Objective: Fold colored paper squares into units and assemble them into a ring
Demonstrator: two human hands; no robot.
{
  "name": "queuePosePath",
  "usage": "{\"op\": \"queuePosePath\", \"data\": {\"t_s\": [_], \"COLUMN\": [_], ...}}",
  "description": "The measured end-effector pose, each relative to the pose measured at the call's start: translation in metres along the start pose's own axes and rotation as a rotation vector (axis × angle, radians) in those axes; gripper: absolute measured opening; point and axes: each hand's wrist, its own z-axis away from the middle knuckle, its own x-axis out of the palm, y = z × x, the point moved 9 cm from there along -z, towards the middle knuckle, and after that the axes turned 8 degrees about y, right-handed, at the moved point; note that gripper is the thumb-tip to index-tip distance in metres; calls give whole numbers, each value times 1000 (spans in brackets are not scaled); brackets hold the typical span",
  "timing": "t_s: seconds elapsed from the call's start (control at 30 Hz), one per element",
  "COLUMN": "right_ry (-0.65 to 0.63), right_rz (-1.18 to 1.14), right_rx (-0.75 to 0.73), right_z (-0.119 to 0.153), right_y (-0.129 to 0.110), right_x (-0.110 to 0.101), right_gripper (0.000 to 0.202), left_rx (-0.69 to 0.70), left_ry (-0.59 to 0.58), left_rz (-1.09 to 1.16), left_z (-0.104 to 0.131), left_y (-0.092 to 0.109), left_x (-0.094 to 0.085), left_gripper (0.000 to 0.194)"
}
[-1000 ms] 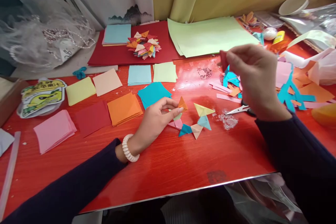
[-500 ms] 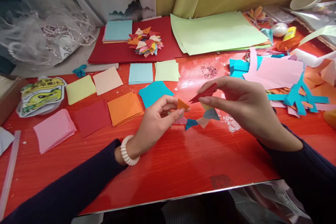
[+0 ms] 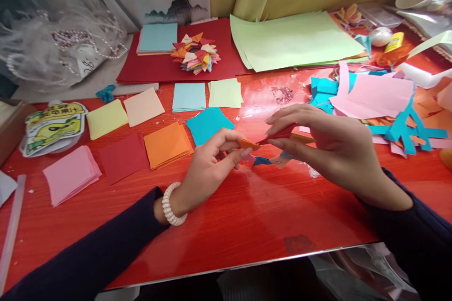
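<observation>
Between thumb and fingers, my left hand [image 3: 212,162] pinches a folded orange paper piece [image 3: 249,144]. Just right of it, my right hand [image 3: 318,150] grips a folded red paper piece [image 3: 278,135], whose pointed end meets the orange piece. A chain of folded pieces in blue, peach and grey [image 3: 280,160] hangs below and between my hands, its left end partly hidden by my left fingers. Behind my left hand lies a stack of blue paper [image 3: 208,124], with orange squares [image 3: 167,145] to its left.
A finished ring of folded pieces [image 3: 196,54] sits on red card [image 3: 141,69] at the back. Green sheets [image 3: 293,42] lie behind my right hand, paper scraps [image 3: 374,96] at the right. Pink [image 3: 72,174] and dark red squares [image 3: 125,157] lie left.
My right hand has tilted and flattened, with the red piece now lower and against the orange one. The hanging chain has turned and looks flatter. The camera view has shifted slightly.
</observation>
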Motion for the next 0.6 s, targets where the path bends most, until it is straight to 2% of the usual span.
{"op": "queuePosePath", "data": {"t_s": [0.13, 0.37, 0.6], "right_ry": [9, 42, 38], "right_rz": [65, 27, 41], "right_rx": [-74, -161, -183], "right_z": [-1, -1, 0], "right_y": [-7, -13, -14], "right_x": [-2, -4, -4], "right_gripper": [12, 15, 15], "left_rx": [24, 76, 86], "left_ry": [-4, -3, -8], "left_rz": [-7, -7, -33], "left_z": [0, -1, 0], "left_y": [2, 5, 5], "left_x": [1, 1, 2], "left_gripper": [8, 8, 7]}}
